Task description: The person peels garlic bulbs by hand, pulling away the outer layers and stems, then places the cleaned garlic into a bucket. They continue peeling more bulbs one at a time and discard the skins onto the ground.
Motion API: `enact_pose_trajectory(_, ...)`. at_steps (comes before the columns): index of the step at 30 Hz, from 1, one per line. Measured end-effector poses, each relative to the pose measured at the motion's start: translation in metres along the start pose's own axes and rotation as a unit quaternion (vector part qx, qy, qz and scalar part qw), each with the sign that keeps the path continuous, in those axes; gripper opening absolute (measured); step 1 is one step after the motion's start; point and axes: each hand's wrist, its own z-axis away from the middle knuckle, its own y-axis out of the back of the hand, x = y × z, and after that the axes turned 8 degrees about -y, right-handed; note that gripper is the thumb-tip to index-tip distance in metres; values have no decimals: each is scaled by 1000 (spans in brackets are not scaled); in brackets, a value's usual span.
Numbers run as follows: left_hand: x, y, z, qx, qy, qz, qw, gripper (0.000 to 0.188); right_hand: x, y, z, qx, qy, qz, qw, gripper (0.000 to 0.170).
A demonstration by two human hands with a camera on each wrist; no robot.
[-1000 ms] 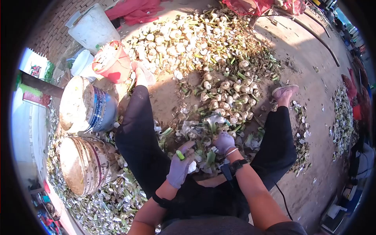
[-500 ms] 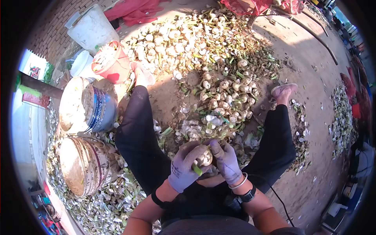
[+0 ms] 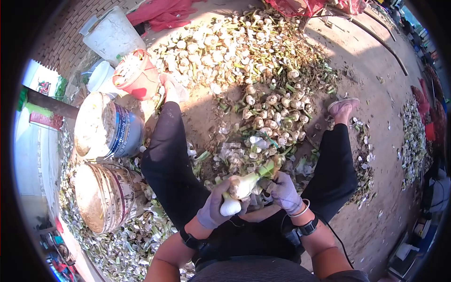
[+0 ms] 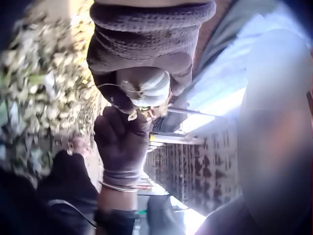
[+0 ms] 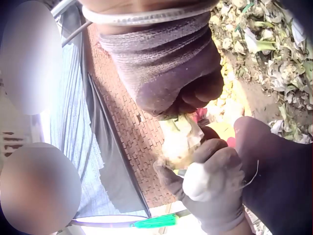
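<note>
Two garlic bulbs are in the gloved left hand: a smooth white one low by the palm and a larger one with a thick green stem slanting up and right. The gloved right hand has its fingers curled at the stem's end. In the right wrist view, the right hand grips the top of the larger bulb, while the left hand holds its base beside the white bulb. The left wrist view shows the white bulb within the left hand.
Loose garlic lies on the ground between the feet, with a bigger heap beyond. On the left stand a blue-and-white bucket, a stained bucket and a red bucket. Husks cover the ground at lower left.
The right hand has come back from the loose garlic to the left hand. The larger bulb now lies in the left hand, its stem turned up and right, with the white bulb exposed below.
</note>
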Motion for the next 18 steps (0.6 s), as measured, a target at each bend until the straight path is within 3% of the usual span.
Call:
enact_pose_trajectory(1, 36, -38, 4, -91, 84, 186, 975, 62, 3, 2, -1, 17, -18, 2, 1000, 40)
enact_pose_trajectory(2, 32, -41, 3, -90, 81, 184, 975, 62, 7, 1, -1, 13, -16, 2, 1000, 40)
enact_pose_trajectory(4, 24, -46, 2, 23, -73, 5, 997, 52, 5, -15, 3, 71, 95, -52, 992, 49)
enact_pose_trajectory(5, 24, -51, 4, 28, -140, -99, 985, 53, -5, -19, 4, 23, 96, -45, 994, 53)
enact_pose_trajectory(6, 27, -49, 5, 30, -137, -100, 985, 53, 0, -18, 6, 24, 93, -49, 994, 53)
enact_pose_trajectory(8, 36, -41, 7, -13, -59, -87, 994, 54, 7, -8, 9, -17, 72, -200, 977, 44)
enact_pose_trajectory(9, 39, -41, 6, -12, -58, -87, 994, 54, -5, -2, 10, 10, 19, -148, 989, 47)
enact_pose_trajectory(10, 42, -40, 5, 2, -28, -95, 995, 54, -4, 2, 10, -66, 36, -254, 964, 45)
enact_pose_trajectory(11, 46, -40, 2, 15, 2, -103, 995, 53, -3, 10, 9, 5, 39, 32, 999, 45)
enact_pose_trajectory(12, 47, -41, 1, 28, 30, -110, 993, 53, -6, 14, 7, 76, 39, 315, 945, 45)
enact_pose_trajectory(13, 40, -35, -3, 1, -64, -144, 987, 47, -6, 13, 9, 76, 39, 315, 945, 45)
enact_pose_trajectory(14, 39, -30, -3, 3, -63, -143, 988, 47, -5, 10, 13, 12, 33, 116, 993, 46)
enact_pose_trajectory(15, 47, -28, -2, -14, -67, -279, 958, 42, -8, 5, 16, -53, 26, -89, 994, 47)
enact_pose_trajectory(16, 51, -25, 1, -31, -68, -408, 910, 36, -11, 0, 17, -53, 23, -91, 994, 47)
enact_pose_trajectory(18, 50, -18, 1, -4, -58, -427, 902, 29, -19, -7, 18, -83, -44, -24, 995, 62)
